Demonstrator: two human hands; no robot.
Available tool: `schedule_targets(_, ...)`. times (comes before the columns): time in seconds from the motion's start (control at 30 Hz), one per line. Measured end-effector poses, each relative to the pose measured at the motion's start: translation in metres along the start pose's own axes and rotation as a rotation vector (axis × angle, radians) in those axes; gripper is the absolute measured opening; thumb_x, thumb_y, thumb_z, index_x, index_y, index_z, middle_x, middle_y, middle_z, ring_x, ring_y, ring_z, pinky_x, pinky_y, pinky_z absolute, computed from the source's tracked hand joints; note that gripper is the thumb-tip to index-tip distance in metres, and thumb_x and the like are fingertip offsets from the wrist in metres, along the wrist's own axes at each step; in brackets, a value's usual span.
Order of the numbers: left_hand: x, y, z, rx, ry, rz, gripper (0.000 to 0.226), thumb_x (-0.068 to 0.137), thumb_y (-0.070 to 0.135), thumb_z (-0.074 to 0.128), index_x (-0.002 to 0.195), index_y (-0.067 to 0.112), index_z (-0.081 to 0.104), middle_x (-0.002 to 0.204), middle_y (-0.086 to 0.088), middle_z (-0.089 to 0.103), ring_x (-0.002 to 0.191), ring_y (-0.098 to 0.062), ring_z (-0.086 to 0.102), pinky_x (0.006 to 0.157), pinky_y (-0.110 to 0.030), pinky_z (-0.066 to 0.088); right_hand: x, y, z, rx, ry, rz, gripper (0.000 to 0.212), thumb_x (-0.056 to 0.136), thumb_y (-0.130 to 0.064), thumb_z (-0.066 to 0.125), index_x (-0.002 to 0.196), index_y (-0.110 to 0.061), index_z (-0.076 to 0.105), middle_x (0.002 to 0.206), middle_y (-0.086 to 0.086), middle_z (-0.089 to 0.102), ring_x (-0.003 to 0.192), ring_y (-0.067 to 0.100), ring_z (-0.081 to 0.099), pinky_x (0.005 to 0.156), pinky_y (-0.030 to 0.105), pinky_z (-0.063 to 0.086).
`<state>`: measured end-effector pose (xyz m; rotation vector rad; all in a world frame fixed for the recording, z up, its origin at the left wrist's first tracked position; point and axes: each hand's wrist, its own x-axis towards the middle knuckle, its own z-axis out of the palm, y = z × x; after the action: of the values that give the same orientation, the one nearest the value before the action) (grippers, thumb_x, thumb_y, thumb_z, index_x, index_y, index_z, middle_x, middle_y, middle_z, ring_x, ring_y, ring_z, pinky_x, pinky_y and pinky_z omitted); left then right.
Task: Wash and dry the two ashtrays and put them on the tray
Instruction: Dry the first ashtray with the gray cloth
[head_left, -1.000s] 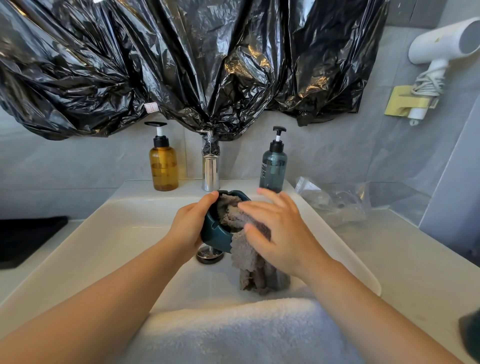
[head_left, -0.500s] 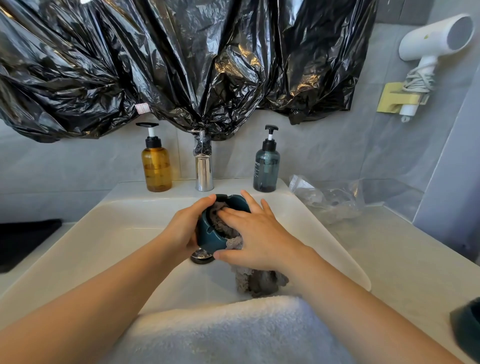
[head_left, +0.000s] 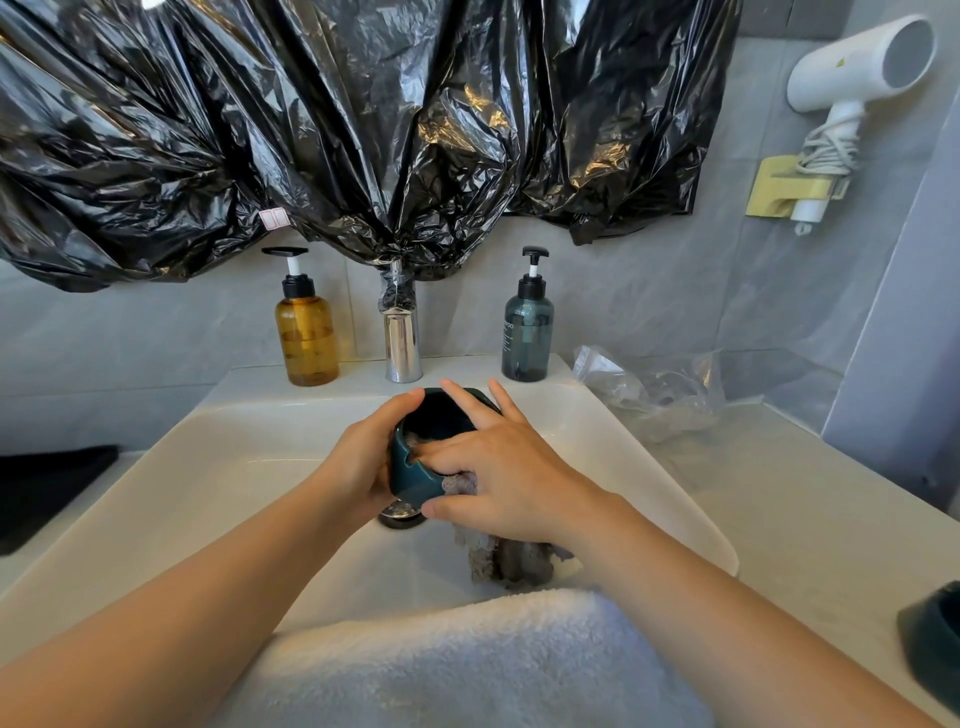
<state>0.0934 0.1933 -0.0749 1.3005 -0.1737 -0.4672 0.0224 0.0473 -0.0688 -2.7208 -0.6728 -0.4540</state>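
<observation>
So the left hand (head_left: 358, 467) has its grip round the teal ashtray (head_left: 415, 475) over the sink (head_left: 234, 467), while the right hand (head_left: 509, 478) grip pinches a grey cloth (head_left: 504, 561) against it.

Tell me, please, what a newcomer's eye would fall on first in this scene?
Crumpled black plastic sheeting, draped across the wall above the sink, dominates the top. At centre, the left hand holds a teal ashtray over the sink while the right hand presses a grey cloth into it. A white hair dryer sits on the wall at the upper right.
</observation>
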Motion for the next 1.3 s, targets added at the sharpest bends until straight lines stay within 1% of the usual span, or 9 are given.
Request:
schedule_targets(0.13,0.0,0.0,0.001,-0.001,0.043,0.022,0.033,0.09,0.041,0.058,0.111,0.017,0.065,0.104,-0.012,0.073,0.1,-0.03,0.068,0.083,-0.042,0.056,-0.003,0.003,-0.003,0.119,0.077,0.022,0.007,0.081,-0.037,0.072,0.077,-0.032,0.072,0.112,-0.008,0.069,0.147,0.004,0.012,0.12,0.039,-0.011)
schedule_targets(0.27,0.0,0.001,0.004,-0.03,0.068,0.049,0.033,0.089,0.04,0.059,0.109,0.014,0.064,0.104,-0.015,0.072,0.098,-0.032,0.068,0.078,-0.042,0.057,-0.006,0.01,-0.002,0.085,0.225,0.049,0.026,0.074,-0.043,0.078,0.063,-0.023,0.066,0.066,-0.019,0.058,0.12,0.003,0.042,0.121,0.033,-0.001)
schedule_targets(0.53,-0.002,0.003,0.004,0.052,0.082,0.09,0.031,0.091,0.04,0.057,0.105,0.013,0.063,0.102,-0.012,0.072,0.098,-0.028,0.067,0.078,-0.039,0.058,-0.01,0.002,-0.006,-0.434,0.195,0.157,0.069,0.074,-0.083,0.034,0.087,-0.027,0.073,0.09,-0.013,0.07,0.125,0.019,0.044,0.117,0.057,-0.007)
schedule_targets(0.77,-0.003,0.002,0.003,0.086,0.088,0.084,0.033,0.09,0.039,0.059,0.109,0.012,0.064,0.105,-0.013,0.071,0.1,-0.028,0.067,0.081,-0.04,0.057,-0.013,0.003,-0.007,-0.285,0.07,-0.007,0.052,0.091,-0.06,0.043,0.133,-0.031,0.052,0.138,-0.02,0.051,0.147,0.015,0.01,0.114,0.057,-0.019)
schedule_targets(0.93,-0.003,0.001,0.002,0.114,0.093,0.06,0.035,0.089,0.039,0.061,0.111,0.012,0.063,0.107,-0.012,0.07,0.101,-0.027,0.066,0.087,-0.042,0.056,-0.008,0.007,-0.002,-0.305,-0.018,-0.079,0.055,0.094,-0.057,0.04,0.141,-0.03,0.043,0.141,-0.019,0.048,0.137,0.005,0.032,0.113,0.048,-0.023)
schedule_targets(1.07,-0.005,0.001,0.004,0.138,0.082,0.08,0.026,0.089,0.035,0.062,0.101,0.012,0.064,0.096,-0.01,0.071,0.089,-0.022,0.068,0.07,-0.033,0.058,-0.006,0.005,0.003,-0.454,0.023,0.002,0.077,0.086,-0.069,0.03,0.145,-0.02,0.039,0.139,-0.008,0.053,0.134,0.011,0.037,0.116,0.055,-0.014)
schedule_targets(1.13,-0.005,0.002,0.005,0.152,0.101,0.095,0.025,0.089,0.035,0.061,0.1,0.012,0.064,0.098,-0.011,0.07,0.091,-0.023,0.067,0.072,-0.034,0.057,-0.006,0.002,0.004,-0.522,0.063,0.038,0.08,0.083,-0.072,0.027,0.135,-0.016,0.053,0.121,-0.005,0.064,0.126,0.017,0.043,0.117,0.057,-0.006)
schedule_targets(1.2,-0.004,0.003,0.006,0.15,0.125,0.099,0.025,0.089,0.037,0.061,0.1,0.015,0.063,0.101,-0.011,0.069,0.096,-0.026,0.065,0.078,-0.037,0.057,-0.006,0.001,0.003,-0.531,0.115,0.048,0.075,0.082,-0.072,0.029,0.108,-0.015,0.071,0.092,-0.002,0.07,0.11,0.021,0.05,0.116,0.055,0.001)
schedule_targets(1.3,-0.004,0.002,0.006,0.163,0.147,0.1,0.025,0.089,0.038,0.061,0.1,0.016,0.062,0.103,-0.01,0.068,0.098,-0.027,0.063,0.078,-0.037,0.057,-0.006,-0.001,-0.002,-0.484,0.119,0.052,0.065,0.085,-0.069,0.039,0.084,-0.015,0.075,0.072,-0.001,0.067,0.096,0.02,0.05,0.114,0.052,0.008)
